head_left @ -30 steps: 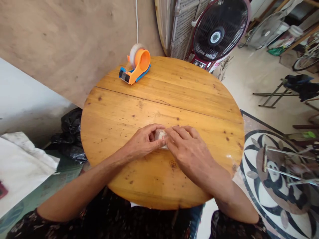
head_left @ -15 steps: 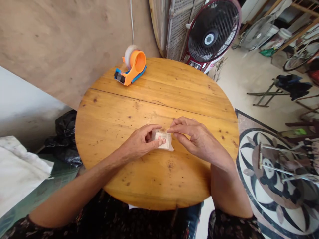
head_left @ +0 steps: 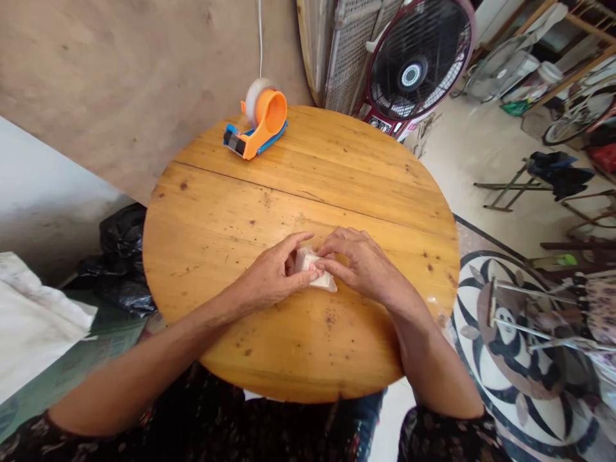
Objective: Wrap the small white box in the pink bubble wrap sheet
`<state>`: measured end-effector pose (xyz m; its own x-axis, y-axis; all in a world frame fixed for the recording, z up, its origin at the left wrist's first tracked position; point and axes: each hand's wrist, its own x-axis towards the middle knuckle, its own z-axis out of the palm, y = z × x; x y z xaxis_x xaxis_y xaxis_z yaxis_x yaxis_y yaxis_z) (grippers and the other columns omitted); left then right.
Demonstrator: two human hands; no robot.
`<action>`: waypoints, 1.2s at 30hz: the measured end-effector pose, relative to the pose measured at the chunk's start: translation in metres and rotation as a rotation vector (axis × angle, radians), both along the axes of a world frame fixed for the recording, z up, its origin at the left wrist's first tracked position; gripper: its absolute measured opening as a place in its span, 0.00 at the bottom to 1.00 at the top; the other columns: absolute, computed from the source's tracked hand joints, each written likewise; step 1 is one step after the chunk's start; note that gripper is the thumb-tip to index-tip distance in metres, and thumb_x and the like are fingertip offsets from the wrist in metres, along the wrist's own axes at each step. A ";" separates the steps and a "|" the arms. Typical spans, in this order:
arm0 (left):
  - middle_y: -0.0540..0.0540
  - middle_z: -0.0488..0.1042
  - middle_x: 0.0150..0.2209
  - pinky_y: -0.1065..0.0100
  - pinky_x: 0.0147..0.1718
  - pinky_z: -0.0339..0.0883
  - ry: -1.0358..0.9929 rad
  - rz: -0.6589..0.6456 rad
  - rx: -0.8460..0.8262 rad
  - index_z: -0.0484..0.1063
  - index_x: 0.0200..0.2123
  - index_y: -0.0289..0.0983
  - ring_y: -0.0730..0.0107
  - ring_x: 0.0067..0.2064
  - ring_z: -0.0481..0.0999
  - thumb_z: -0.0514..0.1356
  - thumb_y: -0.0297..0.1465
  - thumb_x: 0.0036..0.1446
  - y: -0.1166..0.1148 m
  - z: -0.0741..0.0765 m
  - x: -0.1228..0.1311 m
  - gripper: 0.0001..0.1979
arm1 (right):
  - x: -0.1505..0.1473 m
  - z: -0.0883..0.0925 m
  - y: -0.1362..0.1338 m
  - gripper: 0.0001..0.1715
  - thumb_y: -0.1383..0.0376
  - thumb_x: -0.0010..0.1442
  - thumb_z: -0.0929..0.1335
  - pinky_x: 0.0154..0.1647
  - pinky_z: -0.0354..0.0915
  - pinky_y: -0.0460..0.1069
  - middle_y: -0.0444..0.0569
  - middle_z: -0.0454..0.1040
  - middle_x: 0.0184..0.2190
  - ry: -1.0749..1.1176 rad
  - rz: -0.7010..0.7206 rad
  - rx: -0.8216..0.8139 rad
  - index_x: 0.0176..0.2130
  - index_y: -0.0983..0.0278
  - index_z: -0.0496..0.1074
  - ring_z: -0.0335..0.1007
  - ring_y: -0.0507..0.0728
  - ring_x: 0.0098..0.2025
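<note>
A small pale packet in clear wrapping [head_left: 325, 281], with red marks on it, lies near the middle of the round wooden table [head_left: 231, 224]. My left hand [head_left: 274, 271] grips its left side, the thumb on top. From the right, my right hand [head_left: 356, 262] has its thumb and fingers closed on the packet's upper right part. The fingertips of both hands nearly meet, and they hide part of the packet.
An orange and blue tape dispenser [head_left: 262, 125] stands at the table's back left edge. Behind the table is a fan [head_left: 414, 70]. Black plastic bags [head_left: 122, 256] lie at the left, and a folding stool [head_left: 517, 183] stands at the right.
My right hand has moved left onto the packet, its thumb now on the top near my left thumb. The packet looks slightly more tilted. The whole view has shifted a little.
</note>
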<state>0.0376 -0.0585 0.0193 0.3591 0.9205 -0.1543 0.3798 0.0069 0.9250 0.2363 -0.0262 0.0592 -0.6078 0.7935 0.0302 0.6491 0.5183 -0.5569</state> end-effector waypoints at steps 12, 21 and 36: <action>0.43 0.73 0.41 0.66 0.32 0.67 0.072 -0.008 0.069 0.61 0.59 0.38 0.68 0.34 0.72 0.61 0.43 0.53 0.002 0.001 -0.001 0.32 | 0.041 0.016 0.014 0.32 0.50 0.52 0.71 0.42 0.66 0.53 0.53 0.74 0.46 -0.023 0.026 -0.219 0.52 0.63 0.70 0.71 0.57 0.39; 0.44 0.74 0.40 0.65 0.33 0.70 0.135 -0.036 0.043 0.63 0.58 0.37 0.65 0.36 0.74 0.64 0.39 0.48 0.002 0.008 -0.012 0.33 | 0.020 0.013 -0.008 0.32 0.51 0.54 0.70 0.48 0.60 0.56 0.57 0.71 0.48 -0.336 0.064 -0.053 0.54 0.64 0.65 0.68 0.64 0.48; 0.43 0.73 0.39 0.64 0.36 0.71 0.003 -0.001 0.028 0.59 0.61 0.34 0.66 0.37 0.74 0.63 0.36 0.49 0.013 0.006 -0.014 0.36 | 0.021 0.004 -0.001 0.43 0.46 0.53 0.69 0.52 0.59 0.58 0.61 0.68 0.54 -0.236 0.058 -0.008 0.60 0.67 0.60 0.65 0.66 0.54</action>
<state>0.0238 -0.0451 0.0255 0.3595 0.9241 -0.1295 0.3825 -0.0194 0.9238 0.2572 -0.0273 0.0629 -0.6417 0.7568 -0.1242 0.7311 0.5546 -0.3973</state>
